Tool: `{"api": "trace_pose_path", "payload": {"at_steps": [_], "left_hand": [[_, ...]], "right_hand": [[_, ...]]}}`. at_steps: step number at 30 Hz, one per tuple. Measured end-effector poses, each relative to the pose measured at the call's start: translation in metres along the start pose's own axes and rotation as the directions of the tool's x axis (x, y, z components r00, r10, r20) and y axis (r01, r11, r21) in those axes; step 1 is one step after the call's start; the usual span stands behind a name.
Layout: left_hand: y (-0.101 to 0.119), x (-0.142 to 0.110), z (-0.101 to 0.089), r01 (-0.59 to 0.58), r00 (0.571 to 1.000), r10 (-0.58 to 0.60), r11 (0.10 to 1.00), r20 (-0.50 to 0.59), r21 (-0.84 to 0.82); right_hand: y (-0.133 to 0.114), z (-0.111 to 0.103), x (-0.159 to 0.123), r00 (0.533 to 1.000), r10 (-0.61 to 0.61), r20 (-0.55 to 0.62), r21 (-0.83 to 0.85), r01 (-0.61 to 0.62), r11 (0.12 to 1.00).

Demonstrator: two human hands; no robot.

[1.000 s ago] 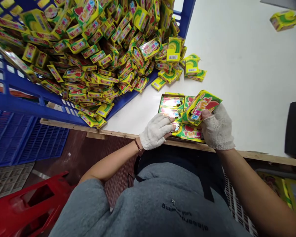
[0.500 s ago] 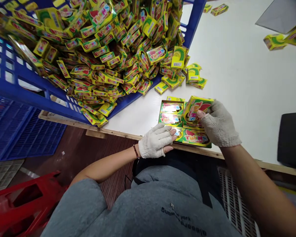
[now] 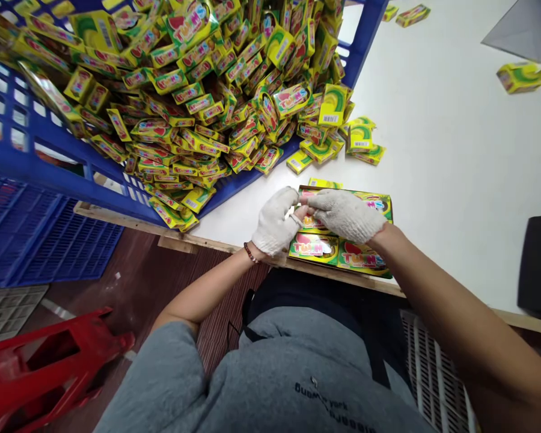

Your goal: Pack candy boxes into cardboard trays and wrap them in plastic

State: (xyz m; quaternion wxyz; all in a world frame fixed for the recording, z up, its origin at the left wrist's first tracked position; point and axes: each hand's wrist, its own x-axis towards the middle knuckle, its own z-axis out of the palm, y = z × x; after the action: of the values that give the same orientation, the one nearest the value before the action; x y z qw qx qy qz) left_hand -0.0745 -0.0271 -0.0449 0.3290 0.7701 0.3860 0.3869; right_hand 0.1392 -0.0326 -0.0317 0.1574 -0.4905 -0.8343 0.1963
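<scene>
A flat tray of small yellow candy boxes lies at the near edge of the white table. Both my gloved hands are over it. My right hand lies stretched across the upper row, fingers flat and pointing left, with nothing in it. My left hand is at the tray's left side with its fingers curled. The fingertips of both hands meet on one box in the tray's upper left, mostly hidden under them.
A tilted blue crate spills a big heap of the same yellow boxes onto the table, with several loose ones just beyond the tray. More boxes lie far right. A black object stands right, a red stool below left.
My right hand has set down the box it held and moved left, flat over the tray. My left hand has moved up from the tray's near corner to meet it.
</scene>
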Motion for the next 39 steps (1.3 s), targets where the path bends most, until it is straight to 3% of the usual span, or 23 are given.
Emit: {"api": "trace_pose_path", "payload": {"at_steps": [5, 10, 13, 15, 18, 20, 23, 27, 28, 30, 31, 33, 36, 39], "left_hand": [[-0.017, 0.003, -0.004, 0.024, 1.000, -0.024, 0.998, -0.003, 0.058], [-0.060, 0.063, 0.001, -0.022, 1.000, 0.018, 0.984, 0.024, 0.179], [-0.080, 0.109, 0.017, 0.083, 0.987, -0.130, 0.910, 0.090, 0.407], [-0.084, 0.132, 0.030, 0.156, 0.954, -0.272, 0.811, 0.128, 0.564], [-0.078, 0.151, 0.045, 0.154, 0.909, -0.378, 0.694, 0.174, 0.703], [-0.072, 0.151, 0.046, 0.156, 0.896, -0.401, 0.687, 0.191, 0.710], [-0.066, 0.138, 0.032, 0.234, 0.878, -0.433, 0.760, 0.204, 0.606], [-0.060, 0.103, 0.002, 0.505, 0.859, -0.511, 0.854, 0.018, 0.124], [-0.057, 0.093, -0.003, 0.537, 0.843, -0.538, 0.842, -0.014, -0.048], [-0.044, 0.073, -0.007, 0.524, 0.834, -0.552, 0.775, 0.027, -0.354], [-0.035, 0.063, -0.006, 0.497, 0.846, -0.527, 0.727, 0.078, -0.475], [-0.014, 0.045, 0.001, 0.417, 0.890, -0.432, 0.636, 0.148, -0.649], [0.011, 0.027, 0.017, 0.296, 0.951, -0.284, 0.737, 0.119, -0.608], [0.015, 0.027, 0.023, 0.236, 0.966, -0.258, 0.841, 0.022, -0.487]], "right_hand": [[0.003, 0.014, -0.013, 0.994, -0.054, -0.099, -0.077, 0.047, 0.996], [-0.007, 0.023, -0.030, 0.975, -0.080, -0.207, -0.226, 0.032, 0.974], [-0.016, 0.028, -0.033, 0.980, -0.041, -0.193, -0.336, -0.026, 0.942], [-0.020, 0.031, -0.033, 0.981, -0.005, -0.196, -0.349, -0.065, 0.935], [-0.020, 0.035, -0.031, 0.977, 0.022, -0.212, -0.286, -0.084, 0.955], [-0.016, 0.038, -0.029, 0.978, 0.025, -0.207, -0.252, -0.078, 0.965], [-0.010, 0.041, -0.030, 0.976, 0.011, -0.219, -0.223, -0.061, 0.973], [0.000, 0.044, -0.035, 0.924, -0.014, -0.381, -0.071, -0.014, 0.997], [0.002, 0.043, -0.036, 0.891, 0.003, -0.454, -0.014, -0.010, 1.000], [0.002, 0.039, -0.034, 0.811, 0.097, -0.577, 0.105, -0.044, 0.994], [0.000, 0.034, -0.032, 0.781, 0.164, -0.603, 0.172, -0.074, 0.982], [-0.008, 0.022, -0.024, 0.775, 0.304, -0.554, 0.330, -0.131, 0.935], [-0.017, -0.004, -0.010, 0.812, 0.437, -0.388, 0.526, -0.194, 0.828], [-0.009, -0.026, 0.001, 0.826, 0.409, -0.389, 0.505, -0.181, 0.844]]}}
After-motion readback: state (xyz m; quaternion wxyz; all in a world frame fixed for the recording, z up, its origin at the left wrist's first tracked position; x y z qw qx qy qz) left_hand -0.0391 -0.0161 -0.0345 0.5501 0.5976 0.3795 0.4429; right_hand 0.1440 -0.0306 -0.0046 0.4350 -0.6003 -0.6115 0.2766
